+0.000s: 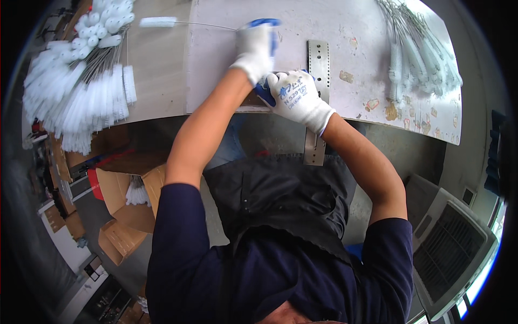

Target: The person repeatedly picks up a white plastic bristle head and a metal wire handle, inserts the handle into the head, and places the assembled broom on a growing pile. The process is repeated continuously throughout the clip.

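White bristles on a long thin wire mark a bottle brush (157,22) above the far part of the table. Its wire runs right into my left hand (256,47), which wears a white glove with blue-coated fingers and is closed round it. Nearer to me, my right hand (297,98), gloved the same way, is closed beside a perforated metal strip (318,56). Its curled fingers hide whatever they hold. The strip passes behind this hand and sticks out over the table's front edge. A dark brown piece shows partly between my wrists.
A big heap of white brushes (81,89) lies at the left of the table (226,97). More brushes (418,59) lie at the right, wires pointing away. Below left, an open cardboard box (116,189) holds further brushes. A pale slatted appliance (450,248) stands lower right.
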Demonstrator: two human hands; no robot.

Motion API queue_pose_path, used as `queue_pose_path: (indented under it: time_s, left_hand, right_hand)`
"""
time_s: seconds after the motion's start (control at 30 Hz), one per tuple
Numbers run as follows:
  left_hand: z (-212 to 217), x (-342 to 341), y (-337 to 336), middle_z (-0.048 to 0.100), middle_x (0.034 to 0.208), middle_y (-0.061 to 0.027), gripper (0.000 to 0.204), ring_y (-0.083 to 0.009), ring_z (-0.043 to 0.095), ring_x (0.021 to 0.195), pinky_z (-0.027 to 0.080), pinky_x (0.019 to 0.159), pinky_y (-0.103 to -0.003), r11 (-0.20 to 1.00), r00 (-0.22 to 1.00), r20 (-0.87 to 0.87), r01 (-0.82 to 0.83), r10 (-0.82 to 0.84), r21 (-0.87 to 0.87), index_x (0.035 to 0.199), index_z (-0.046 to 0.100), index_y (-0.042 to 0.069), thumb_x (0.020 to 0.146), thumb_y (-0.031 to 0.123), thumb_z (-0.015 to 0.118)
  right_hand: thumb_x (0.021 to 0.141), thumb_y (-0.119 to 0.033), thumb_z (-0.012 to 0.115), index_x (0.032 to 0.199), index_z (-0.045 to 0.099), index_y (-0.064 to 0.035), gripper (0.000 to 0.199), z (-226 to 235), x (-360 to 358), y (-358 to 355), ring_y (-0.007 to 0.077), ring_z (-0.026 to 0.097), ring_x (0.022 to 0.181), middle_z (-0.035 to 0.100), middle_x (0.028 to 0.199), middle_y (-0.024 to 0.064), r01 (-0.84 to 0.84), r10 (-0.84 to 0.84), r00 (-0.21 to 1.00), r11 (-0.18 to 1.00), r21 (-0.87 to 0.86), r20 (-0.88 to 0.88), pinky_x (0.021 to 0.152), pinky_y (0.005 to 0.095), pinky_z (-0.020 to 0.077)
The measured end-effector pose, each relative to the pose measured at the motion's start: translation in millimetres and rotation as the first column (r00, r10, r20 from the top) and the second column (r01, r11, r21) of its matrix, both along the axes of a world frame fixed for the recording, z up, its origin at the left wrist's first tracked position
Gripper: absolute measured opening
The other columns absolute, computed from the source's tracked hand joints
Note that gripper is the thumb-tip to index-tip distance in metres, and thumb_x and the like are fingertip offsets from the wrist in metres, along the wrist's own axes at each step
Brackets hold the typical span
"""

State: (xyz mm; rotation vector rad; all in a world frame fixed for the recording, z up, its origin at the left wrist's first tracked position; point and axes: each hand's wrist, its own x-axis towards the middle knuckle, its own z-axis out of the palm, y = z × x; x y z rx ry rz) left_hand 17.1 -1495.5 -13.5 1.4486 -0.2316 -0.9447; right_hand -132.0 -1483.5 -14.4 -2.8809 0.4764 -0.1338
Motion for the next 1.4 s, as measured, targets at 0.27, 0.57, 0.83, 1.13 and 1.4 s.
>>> queue_pose_path:
  time_s: [0.27,0.57,0.83,1.13,1.4]
  left_hand:
    - [-4.2,38.0,15.5,0.064,0.072,-0.0031,0.024,-0.0121,0.059,0.06,0.05,0.057,-0.029,0.967,0.867,0.43,0.235,-0.253,0.096,0.109,0.074,0.004,0.099,0.014,0.055]
    - [-0.6,227.9,75.5,0.058,0.135,-0.013,0.043,-0.0315,0.051,0.128,0.036,0.108,-0.054,0.915,-0.447,0.798,-0.197,-0.404,0.352,0.137,0.059,0.022,0.096,0.034,0.059]
    - [-8.7,151.1,82.4,0.064,0.112,-0.0107,0.03,-0.0299,0.062,0.108,0.046,0.096,-0.05,0.752,-0.244,0.748,-0.46,-0.617,0.471,0.122,0.07,0.026,0.098,0.04,0.058]
    - [-5.0,141.5,100.0,0.063,0.105,-0.0121,0.022,-0.0316,0.064,0.099,0.053,0.085,-0.046,0.772,-0.344,0.698,-0.382,-0.628,0.508,0.113,0.069,0.017,0.097,0.025,0.057]
    - [-1.5,129.8,97.6,0.064,0.106,-0.0106,0.024,-0.0304,0.065,0.1,0.054,0.084,-0.047,0.783,-0.278,0.747,-0.387,-0.603,0.488,0.114,0.07,0.019,0.099,0.031,0.056]
  right_hand:
    - [0.088,-0.04,0.066,0.088,0.064,-0.0087,0.031,2.4,7.9,-0.9,0.0298,0.071,0.078,0.071,0.082,0.014,0.098,-0.097,0.995,0.993,0.065,-0.01,0.072,0.0417,0.0541]
    - [0.087,-0.032,0.068,0.09,0.061,-0.0084,0.025,-2.6,-0.1,-1.0,0.029,0.063,0.081,0.063,0.083,0.0105,-0.031,0.076,0.919,0.992,-0.121,0.388,0.075,0.0435,0.0485]
    - [0.081,-0.029,0.072,0.094,0.06,-0.0075,0.028,-9.1,-14.5,-4.7,0.0332,0.064,0.088,0.064,0.091,0.0134,0.171,-0.212,0.814,0.977,0.127,0.54,0.081,0.0444,0.0498]
    - [0.077,-0.017,0.075,0.101,0.06,-0.0064,0.03,43.0,-131.4,-107.8,0.0359,0.062,0.087,0.063,0.093,0.0156,0.471,-0.363,0.784,0.876,-0.101,0.503,0.077,0.0466,0.0489]
    - [0.089,-0.041,0.069,0.108,0.064,-0.0065,0.04,81.5,-251.2,-209.8,0.0337,0.065,0.095,0.065,0.108,0.0161,0.668,-0.672,0.713,0.563,-0.486,0.201,0.083,0.0457,0.0514]
